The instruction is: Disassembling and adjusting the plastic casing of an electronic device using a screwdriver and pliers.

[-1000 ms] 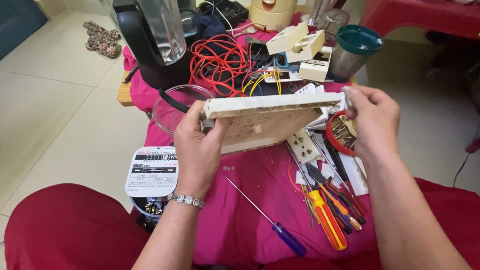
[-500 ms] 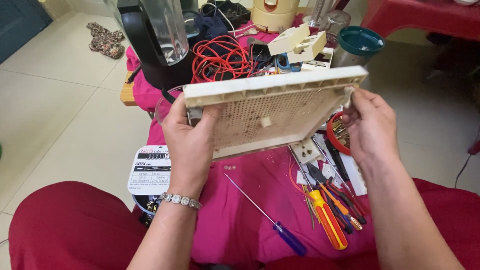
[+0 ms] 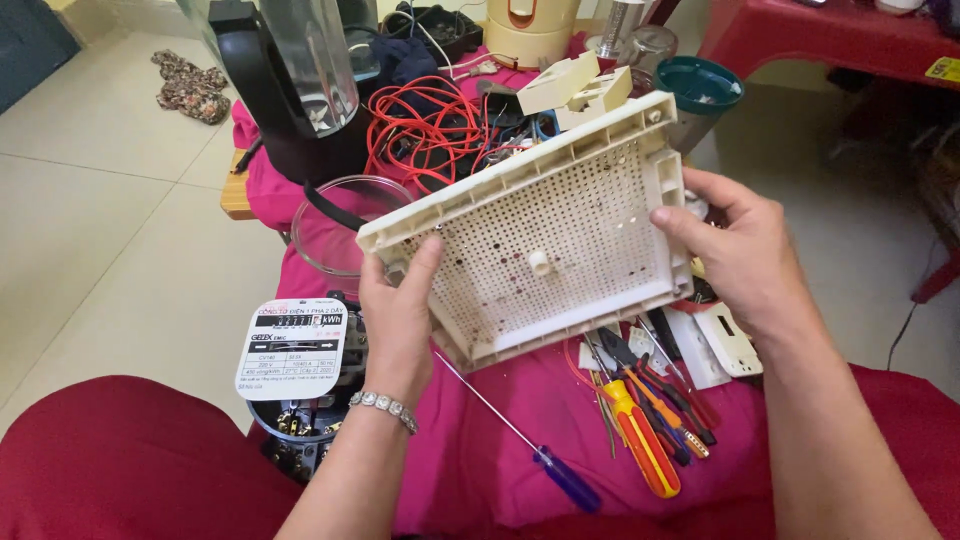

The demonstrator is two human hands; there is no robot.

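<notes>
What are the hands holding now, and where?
Both hold the cream perforated panel: left hand at its lower-left corner, right hand on its right edge.

Both hands held a tilted perforated cream panel (image 3: pixel 545 235): left hand (image 3: pixel 400 315) at seven o'clock, right hand (image 3: pixel 745 255) at three. Screwdrivers (image 3: pixel 640 430) lay below on the pink-clothed worktop (image 3: pixel 480 440).

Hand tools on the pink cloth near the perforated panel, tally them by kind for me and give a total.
Long thin screwdriver with a blue handle: 1
Screwdriver with a yellow and orange handle: 1
Pliers with red and black handles: 1, possibly more in the overlapping pile
Total: 3 clearly countable
Both the left hand and the right hand grip the cream perforated panel above them.
</notes>
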